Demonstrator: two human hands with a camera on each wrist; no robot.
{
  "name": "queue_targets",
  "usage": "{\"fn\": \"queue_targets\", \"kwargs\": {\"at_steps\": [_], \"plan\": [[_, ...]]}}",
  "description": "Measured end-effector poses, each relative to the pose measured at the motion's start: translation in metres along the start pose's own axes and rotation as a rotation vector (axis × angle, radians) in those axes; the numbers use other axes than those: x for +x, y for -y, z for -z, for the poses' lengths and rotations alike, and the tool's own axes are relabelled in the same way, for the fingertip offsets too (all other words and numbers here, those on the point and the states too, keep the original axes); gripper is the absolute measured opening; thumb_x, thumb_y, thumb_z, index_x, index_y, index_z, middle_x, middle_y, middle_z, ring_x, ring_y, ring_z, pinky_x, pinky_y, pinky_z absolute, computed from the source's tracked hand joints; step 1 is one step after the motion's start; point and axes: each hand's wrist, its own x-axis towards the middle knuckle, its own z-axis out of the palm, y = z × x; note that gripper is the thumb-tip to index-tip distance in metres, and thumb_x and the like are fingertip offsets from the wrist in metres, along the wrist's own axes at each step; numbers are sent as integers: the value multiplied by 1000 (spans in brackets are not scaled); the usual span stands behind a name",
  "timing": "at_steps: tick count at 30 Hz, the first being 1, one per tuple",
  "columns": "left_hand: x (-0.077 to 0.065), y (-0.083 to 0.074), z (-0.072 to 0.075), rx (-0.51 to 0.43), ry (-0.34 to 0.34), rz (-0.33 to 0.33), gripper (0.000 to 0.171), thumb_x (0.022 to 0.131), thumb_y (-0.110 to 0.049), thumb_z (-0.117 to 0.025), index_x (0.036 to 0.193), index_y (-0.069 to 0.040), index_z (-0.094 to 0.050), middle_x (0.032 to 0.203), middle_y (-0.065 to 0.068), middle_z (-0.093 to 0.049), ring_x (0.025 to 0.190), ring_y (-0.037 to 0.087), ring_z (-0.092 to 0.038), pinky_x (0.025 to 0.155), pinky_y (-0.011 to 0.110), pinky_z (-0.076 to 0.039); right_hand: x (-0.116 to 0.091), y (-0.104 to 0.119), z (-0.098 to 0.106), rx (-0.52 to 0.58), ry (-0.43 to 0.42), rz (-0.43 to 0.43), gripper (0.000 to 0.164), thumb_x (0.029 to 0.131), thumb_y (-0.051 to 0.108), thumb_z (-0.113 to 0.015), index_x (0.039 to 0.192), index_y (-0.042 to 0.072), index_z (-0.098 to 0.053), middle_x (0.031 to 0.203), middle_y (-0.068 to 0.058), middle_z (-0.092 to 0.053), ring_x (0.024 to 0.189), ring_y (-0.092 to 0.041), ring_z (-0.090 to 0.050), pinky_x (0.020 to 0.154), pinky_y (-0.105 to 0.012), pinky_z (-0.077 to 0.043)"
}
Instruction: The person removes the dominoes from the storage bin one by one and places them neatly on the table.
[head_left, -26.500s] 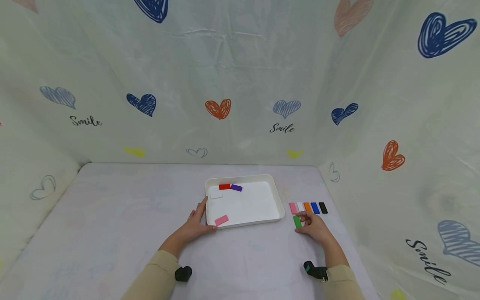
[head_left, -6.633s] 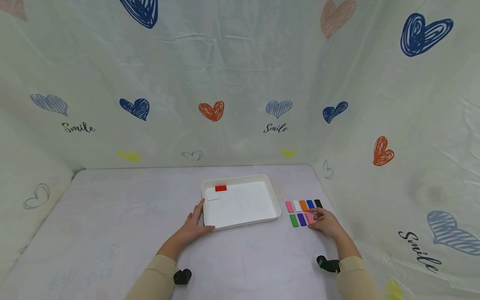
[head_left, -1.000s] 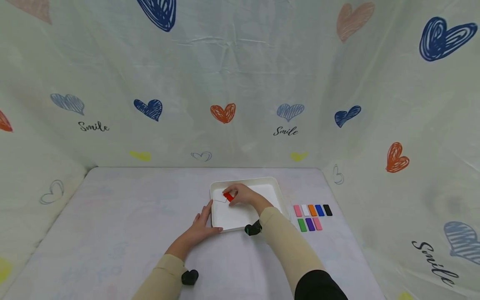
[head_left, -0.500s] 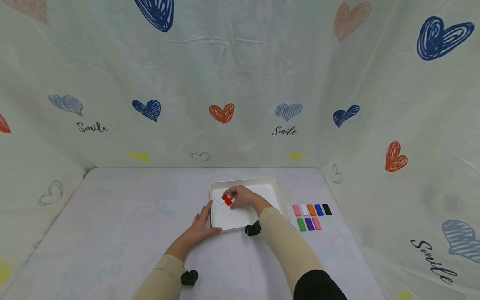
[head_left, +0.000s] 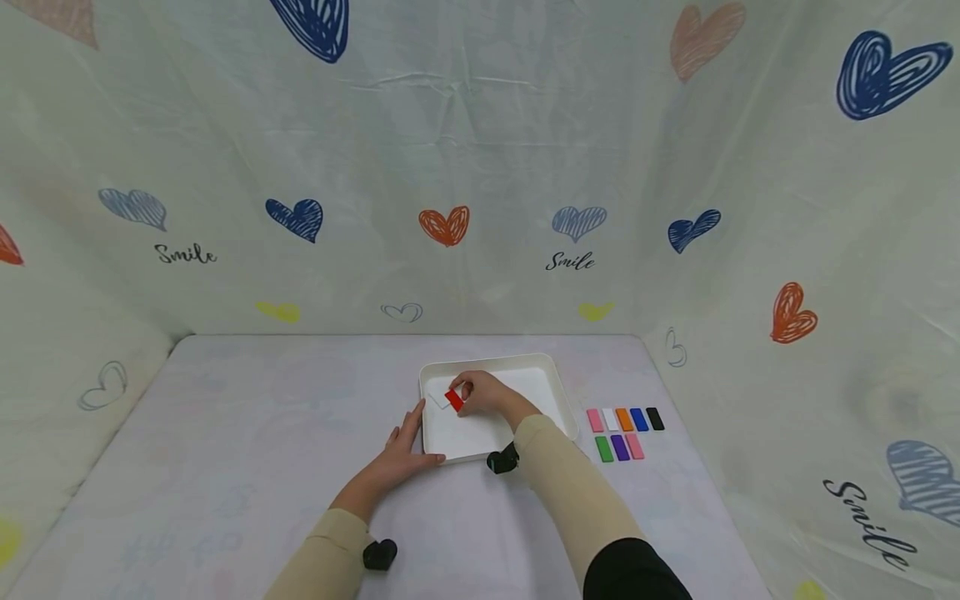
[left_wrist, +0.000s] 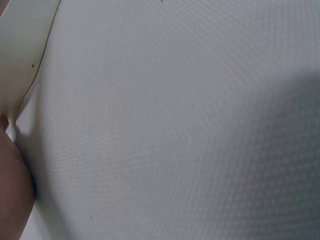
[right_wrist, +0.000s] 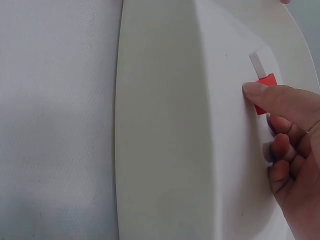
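Note:
In the head view a shallow white tray (head_left: 525, 371) lies on the table. My left hand (head_left: 393, 458) rests at its near left corner, fingers spread along the left side and thumb at the front edge. Inside the tray my right hand (head_left: 483, 393) pinches a small flat red block (head_left: 454, 401) between thumb and fingers. A white block (head_left: 438, 401) lies end to end with the red one. In the right wrist view the thumb covers part of the red block (right_wrist: 268, 80), and the white block (right_wrist: 258, 65) extends from its far end.
Right of the tray, flat blocks stand in two rows: pink (head_left: 595, 421), white, orange (head_left: 624, 419), blue (head_left: 639, 419) and black (head_left: 655, 418) behind; green (head_left: 603, 449), purple (head_left: 619, 447) and pink (head_left: 636, 447) in front. A heart-printed sheet (head_left: 510, 292) rises behind the table.
Purple and pink blocks went from the tray to the front row on the table. My right hand then moved into the tray and took hold of the red block, which has turned; the white block is tilted too.

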Motion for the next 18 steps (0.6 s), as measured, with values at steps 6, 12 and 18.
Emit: {"fn": "queue_targets", "kwargs": {"at_steps": [6, 12, 18], "plan": [[0, -1, -1, 4, -4, 26, 106, 80, -30, -79, 158, -14, -8, 161, 16, -15, 147, 39, 1, 115, 59, 1, -5, -1, 2, -17, 12, -21, 43, 76, 8, -84, 115, 12, -65, 80, 0, -56, 72, -12, -50, 66, -24, -42], [0, -2, -1, 7, -8, 26, 107, 80, -29, -79, 158, -14, -8, 161, 17, -15, 146, 41, 0, 114, 60, 0, -11, -4, 6, -4, 32, -19, 43, 76, 10, -84, 115, 14, -67, 81, -1, -59, 72, -13, -52, 67, -26, -44], [1, 0, -1, 28, -18, 41, 107, 79, -33, -80, 157, -15, -9, 161, 18, -14, 146, 41, 0, 112, 65, -4, -21, -5, 13, -7, 79, -6, 41, 75, 9, -83, 113, 15, -68, 82, 1, -62, 73, -13, -54, 67, -25, -45]]}}
